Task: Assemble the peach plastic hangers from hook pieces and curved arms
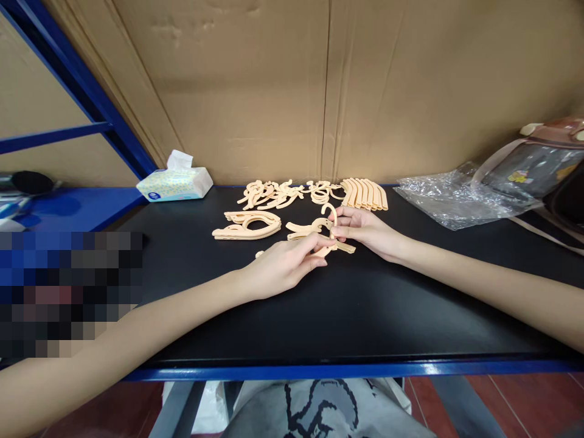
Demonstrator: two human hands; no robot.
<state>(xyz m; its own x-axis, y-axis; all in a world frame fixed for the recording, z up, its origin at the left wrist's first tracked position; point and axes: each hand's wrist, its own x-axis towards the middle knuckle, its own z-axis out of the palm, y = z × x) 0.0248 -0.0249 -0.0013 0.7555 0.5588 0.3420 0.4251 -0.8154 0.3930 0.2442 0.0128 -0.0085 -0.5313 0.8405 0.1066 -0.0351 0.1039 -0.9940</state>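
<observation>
The cream plastic hook with a round, bent top (335, 214) is standing up near the middle of the frame, just above the black table top (319, 322). Its long side is running up and down, and its curl is bending over toward the left of the frame. The right hand (371, 234) is coming in from the right side, and its thumb and fingers are pinching the straight part of the hook, nearly closed. The left hand (283, 267) is reaching in from the lower left, palm turning inward, with its fingers pointing right. It is holding a curved cream plastic piece (325, 251) at the bottom of the hook, with its thumb and pointing finger a little apart. Both hands are touching these joined-looking parts, but the right hand is sitting nearer to the curl. Both arms are slanting in toward the middle. A flat, cream plastic stack with curved sides (246, 225) is lying left of the hands, and more loose, curvy cream pieces (267, 194) are lying behind them.
</observation>
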